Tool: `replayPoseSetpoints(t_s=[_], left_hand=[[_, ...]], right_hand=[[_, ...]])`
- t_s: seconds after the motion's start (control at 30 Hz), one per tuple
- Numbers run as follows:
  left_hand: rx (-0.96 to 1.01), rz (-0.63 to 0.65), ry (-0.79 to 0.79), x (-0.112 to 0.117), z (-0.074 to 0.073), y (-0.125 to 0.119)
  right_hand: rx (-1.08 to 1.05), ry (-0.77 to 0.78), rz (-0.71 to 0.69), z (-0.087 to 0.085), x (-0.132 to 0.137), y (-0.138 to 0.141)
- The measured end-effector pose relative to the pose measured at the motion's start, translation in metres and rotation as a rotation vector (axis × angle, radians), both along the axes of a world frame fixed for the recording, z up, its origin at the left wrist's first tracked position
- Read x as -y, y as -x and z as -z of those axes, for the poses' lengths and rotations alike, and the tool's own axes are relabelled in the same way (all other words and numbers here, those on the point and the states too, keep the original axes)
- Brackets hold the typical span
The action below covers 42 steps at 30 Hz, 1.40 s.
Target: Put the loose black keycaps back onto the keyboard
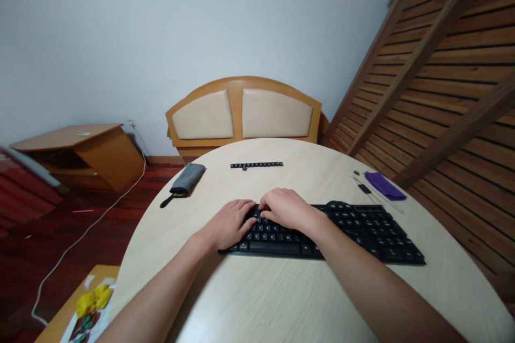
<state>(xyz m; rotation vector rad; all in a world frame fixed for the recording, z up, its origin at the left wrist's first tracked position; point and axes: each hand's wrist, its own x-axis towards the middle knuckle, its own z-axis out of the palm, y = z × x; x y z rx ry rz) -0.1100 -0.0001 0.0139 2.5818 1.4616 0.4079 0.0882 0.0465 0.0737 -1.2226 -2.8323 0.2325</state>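
Note:
A black keyboard (pixel 277 248) lies on the round, pale wooden table (pixel 241 295), its number pad to the right. My left hand (pixel 228 221) rests over the keyboard's left end, thumb apart from the fingers and nothing visible in it. Close beside it, my right hand (pixel 290 209) reaches across the upper keys, thumb and index finger bent together at a key. Whatever sits between those fingertips is too small and covered to make out. Beyond the keyboard, small black keycaps (pixel 257 164) stand in a line, with a single keycap (pixel 244 168) just in front of it.
A grey pouch (pixel 188 178) with a black strap lies at the table's left edge. At the right are a purple cloth (pixel 384 185) and a thin cable with a small black piece (pixel 364 188). Yellow items (pixel 94 300) rest on a lower surface at left.

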Motion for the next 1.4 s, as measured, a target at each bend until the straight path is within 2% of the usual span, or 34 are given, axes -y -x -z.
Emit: replayPoseSetpoints(t_s=[0.6, 0.8, 0.93, 1.07, 1.4], left_hand=[[0.013, -0.002, 0.010, 0.000, -0.001, 0.000], [0.021, -0.004, 0.009, 0.001, -0.003, -0.001], [0.095, -0.017, -0.009, 0.001, -0.005, -0.005], [0.153, -0.048, 0.012, 0.003, -0.007, -0.009], [0.175, -0.012, 0.058, 0.003, -0.007, -0.006]], right_hand=[[0.053, -0.005, -0.007, -0.004, 0.008, 0.006], [0.025, 0.030, -0.027, -0.008, 0.003, -0.004], [-0.005, 0.045, 0.000, -0.011, 0.000, -0.009], [-0.002, 0.041, 0.008, -0.008, 0.000, -0.006], [0.041, 0.010, 0.049, -0.001, 0.002, 0.001]])
